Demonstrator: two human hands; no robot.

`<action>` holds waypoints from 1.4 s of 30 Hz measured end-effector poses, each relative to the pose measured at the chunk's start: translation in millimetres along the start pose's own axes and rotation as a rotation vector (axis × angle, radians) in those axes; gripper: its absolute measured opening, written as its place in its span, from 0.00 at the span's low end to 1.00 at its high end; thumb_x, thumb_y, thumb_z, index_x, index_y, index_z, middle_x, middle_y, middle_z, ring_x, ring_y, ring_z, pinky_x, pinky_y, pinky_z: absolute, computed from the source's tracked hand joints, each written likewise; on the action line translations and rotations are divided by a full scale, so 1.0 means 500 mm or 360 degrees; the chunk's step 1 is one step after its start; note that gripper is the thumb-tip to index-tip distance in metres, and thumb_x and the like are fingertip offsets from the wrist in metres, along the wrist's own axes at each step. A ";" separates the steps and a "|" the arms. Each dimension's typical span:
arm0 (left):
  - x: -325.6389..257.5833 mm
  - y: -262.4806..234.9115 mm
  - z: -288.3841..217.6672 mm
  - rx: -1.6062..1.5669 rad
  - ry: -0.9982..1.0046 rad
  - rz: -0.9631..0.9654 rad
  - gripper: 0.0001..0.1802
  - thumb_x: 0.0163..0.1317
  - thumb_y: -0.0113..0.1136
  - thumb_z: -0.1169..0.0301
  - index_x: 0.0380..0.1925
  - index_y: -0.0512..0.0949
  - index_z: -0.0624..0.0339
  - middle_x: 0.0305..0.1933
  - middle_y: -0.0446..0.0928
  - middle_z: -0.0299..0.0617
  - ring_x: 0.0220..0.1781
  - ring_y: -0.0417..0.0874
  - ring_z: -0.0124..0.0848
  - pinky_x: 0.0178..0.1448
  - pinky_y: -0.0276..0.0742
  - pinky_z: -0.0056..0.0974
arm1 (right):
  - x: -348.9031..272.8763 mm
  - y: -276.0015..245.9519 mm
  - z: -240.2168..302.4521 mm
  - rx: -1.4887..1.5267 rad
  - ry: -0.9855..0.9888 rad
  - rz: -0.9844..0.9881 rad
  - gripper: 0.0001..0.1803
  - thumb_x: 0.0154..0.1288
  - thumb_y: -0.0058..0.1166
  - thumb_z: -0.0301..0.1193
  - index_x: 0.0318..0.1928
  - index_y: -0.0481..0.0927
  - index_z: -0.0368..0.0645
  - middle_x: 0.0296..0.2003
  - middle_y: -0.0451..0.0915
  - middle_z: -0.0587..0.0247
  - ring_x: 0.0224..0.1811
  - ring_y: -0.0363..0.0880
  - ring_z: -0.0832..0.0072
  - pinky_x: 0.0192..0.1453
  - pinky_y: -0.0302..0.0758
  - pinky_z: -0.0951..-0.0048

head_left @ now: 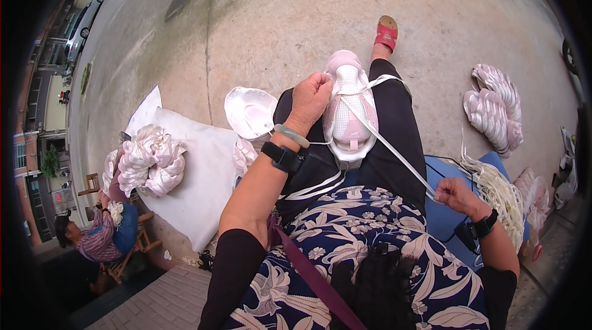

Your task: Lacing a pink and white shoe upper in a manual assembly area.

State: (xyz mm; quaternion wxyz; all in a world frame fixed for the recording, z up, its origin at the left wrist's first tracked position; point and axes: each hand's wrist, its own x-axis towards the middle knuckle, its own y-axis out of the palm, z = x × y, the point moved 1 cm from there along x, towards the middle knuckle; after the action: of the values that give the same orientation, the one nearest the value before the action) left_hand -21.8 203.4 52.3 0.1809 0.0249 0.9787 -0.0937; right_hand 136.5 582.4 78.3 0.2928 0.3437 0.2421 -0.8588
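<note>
A pink and white shoe [351,117] rests upper side up on the person's lap, toe pointing away. The left hand [314,99] is closed on its left edge, though exactly what the fingertips pinch is hidden. A white lace [394,151] runs taut from the shoe to the right hand [459,197], which pinches it. Pulling too hard could twist the shoe or drag it off the sloping thighs if the left hand slackens. Beside the right forearm, the heaped loose laces [499,188] could tangle if one is tugged carelessly.
</note>
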 end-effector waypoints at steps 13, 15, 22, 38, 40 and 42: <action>-0.033 -0.002 0.008 0.1025 0.0582 -0.0217 0.17 0.49 0.61 0.70 0.38 0.70 0.61 0.21 0.73 0.42 0.23 0.77 0.37 0.31 0.72 0.39 | 0.216 0.092 0.297 -0.0964 -0.1174 -0.0895 0.30 0.53 0.61 0.43 0.50 0.67 0.38 0.35 0.75 0.54 0.37 0.76 0.61 0.37 0.71 0.65; -0.032 -0.005 0.007 0.1019 0.0551 -0.0197 0.17 0.49 0.61 0.69 0.38 0.69 0.61 0.21 0.73 0.43 0.23 0.77 0.38 0.31 0.72 0.39 | 0.231 0.118 0.302 -0.1165 -0.1208 -0.0958 0.30 0.56 0.57 0.40 0.53 0.63 0.38 0.31 0.76 0.53 0.35 0.77 0.57 0.34 0.70 0.60; -0.039 -0.017 0.021 0.1042 0.0565 -0.0187 0.16 0.51 0.61 0.70 0.38 0.68 0.61 0.21 0.75 0.44 0.23 0.78 0.40 0.31 0.73 0.40 | 0.195 0.124 0.282 -0.0640 -0.1022 -0.0922 0.08 0.62 0.49 0.33 0.35 0.71 0.41 0.22 0.75 0.50 0.26 0.76 0.51 0.29 0.68 0.54; -0.022 0.036 -0.040 0.1148 0.0831 -0.0257 0.26 0.45 0.64 0.66 0.45 0.69 0.62 0.47 0.72 0.54 0.49 0.72 0.51 0.50 0.69 0.46 | 0.263 0.088 0.316 -0.0629 -0.0864 -0.0966 0.47 0.45 0.65 0.51 0.60 0.59 0.39 0.35 0.77 0.47 0.35 0.77 0.53 0.39 0.73 0.60; -0.015 0.051 -0.039 0.1198 0.0871 -0.0245 0.31 0.44 0.65 0.66 0.48 0.66 0.63 0.51 0.69 0.54 0.53 0.69 0.52 0.54 0.67 0.47 | 0.287 0.081 0.333 -0.0838 -0.0853 -0.0861 0.53 0.41 0.66 0.52 0.63 0.56 0.39 0.46 0.73 0.44 0.44 0.76 0.52 0.46 0.73 0.60; -0.005 0.057 -0.031 0.1246 0.0904 -0.0234 0.36 0.42 0.66 0.66 0.52 0.64 0.64 0.55 0.66 0.54 0.56 0.66 0.53 0.57 0.65 0.47 | 0.306 0.072 0.328 -0.0821 -0.0847 -0.0812 0.53 0.40 0.67 0.53 0.62 0.57 0.38 0.50 0.71 0.43 0.48 0.75 0.51 0.48 0.73 0.59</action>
State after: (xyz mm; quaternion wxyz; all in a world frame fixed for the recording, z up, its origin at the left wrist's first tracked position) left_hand -22.4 234.2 62.6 -0.1234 0.0465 0.8798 -0.4567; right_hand -3.8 404.2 64.7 0.1999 -0.0441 0.4416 -0.8735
